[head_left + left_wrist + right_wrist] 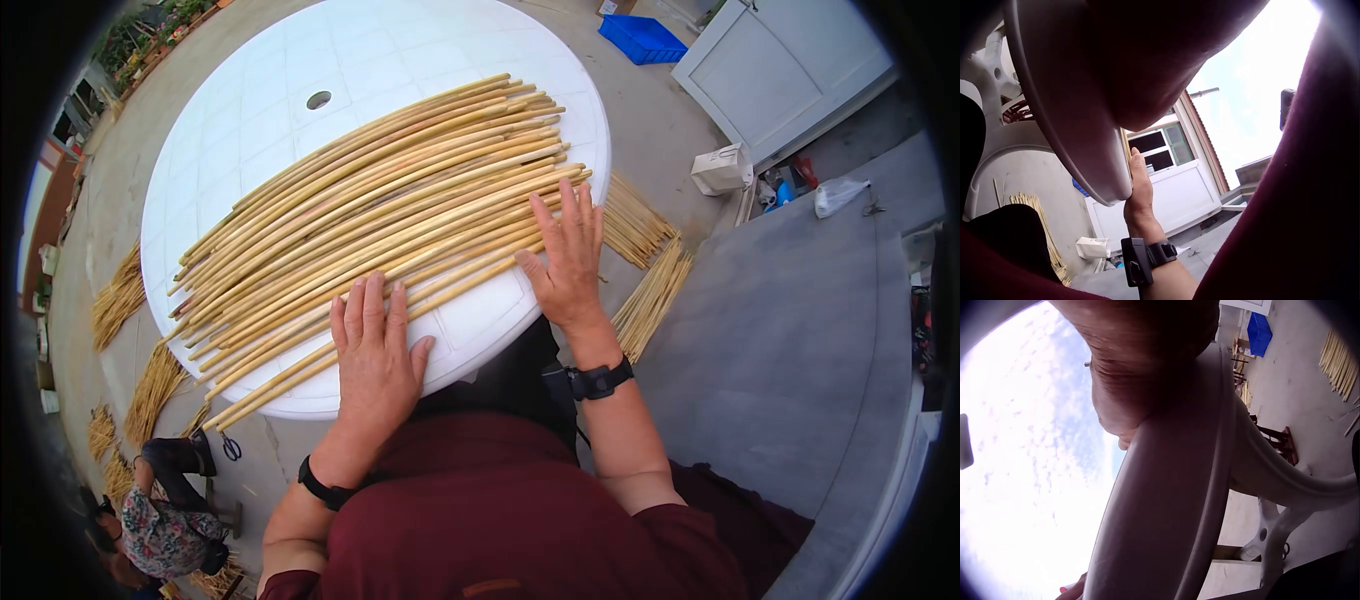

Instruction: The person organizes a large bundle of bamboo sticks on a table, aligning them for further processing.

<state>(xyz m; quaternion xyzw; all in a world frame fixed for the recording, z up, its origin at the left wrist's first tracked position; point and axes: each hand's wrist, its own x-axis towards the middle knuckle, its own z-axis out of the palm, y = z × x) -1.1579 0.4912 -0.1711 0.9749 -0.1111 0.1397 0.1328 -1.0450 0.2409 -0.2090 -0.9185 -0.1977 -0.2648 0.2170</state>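
Sticks (385, 215), slender, tan, round and woody, lie under the left hand (377, 365), ends by the right hand (568, 252); fingers straight, gripping nothing. Light, even palm pressure should align them.

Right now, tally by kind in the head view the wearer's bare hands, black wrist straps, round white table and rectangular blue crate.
Bare left hand and bare right hand, at long tan sticks: 2
Black wrist straps: 2
Round white table: 1
Rectangular blue crate: 1
Total: 6
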